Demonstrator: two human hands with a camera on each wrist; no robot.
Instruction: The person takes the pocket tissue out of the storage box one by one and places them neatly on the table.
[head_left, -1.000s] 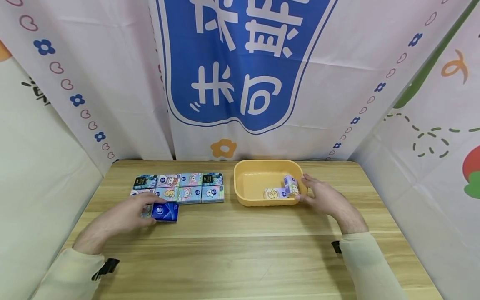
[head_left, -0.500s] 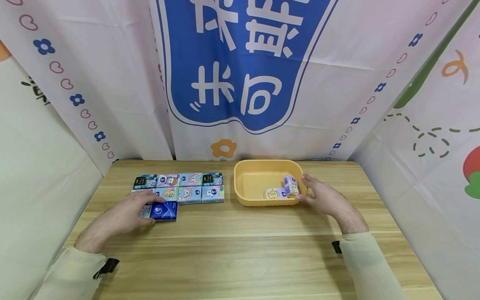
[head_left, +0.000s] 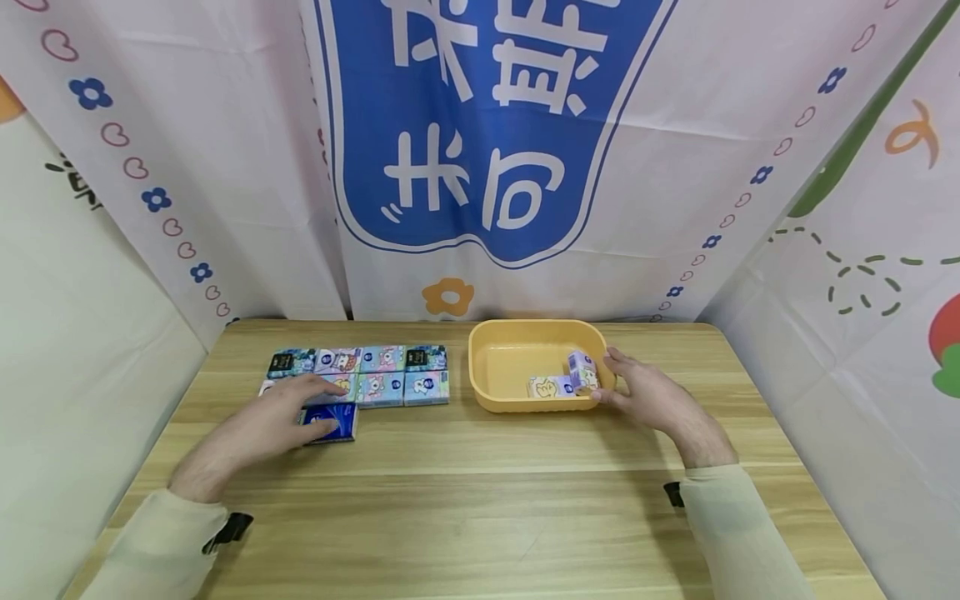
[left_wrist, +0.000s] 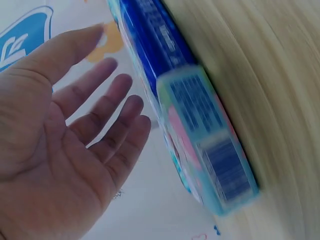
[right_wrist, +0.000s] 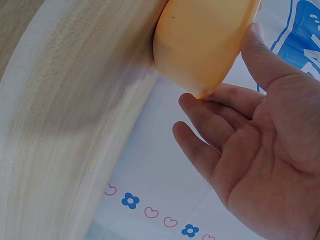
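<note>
My left hand point(head_left: 273, 417) is over the left end of the tissue packs, fingers loosely spread. Beneath its thumb lies a dark blue tissue pack point(head_left: 346, 422), partly covered in the head view. The left wrist view shows the palm facing the packs, with a gap between the fingers and a light-blue pack with a barcode point(left_wrist: 215, 150). My right hand point(head_left: 652, 398) holds the right end of a yellow plastic basket point(head_left: 536, 406), thumb at the rim and fingers against the outer wall. Inside the basket are a pale pack lying flat point(head_left: 550, 387) and a purple pack leaning point(head_left: 582, 371).
Two rows of small printed tissue packs point(head_left: 381, 389) lie side by side, left of the basket. The wooden table point(head_left: 480, 500) meets a white printed curtain point(head_left: 405, 283) at its back edge, with white cloth on both sides.
My left hand has let go of the blue pack's end and shifted right over it, fingers now spread. The blue pack stays near the same spot. The right hand and basket have not moved.
</note>
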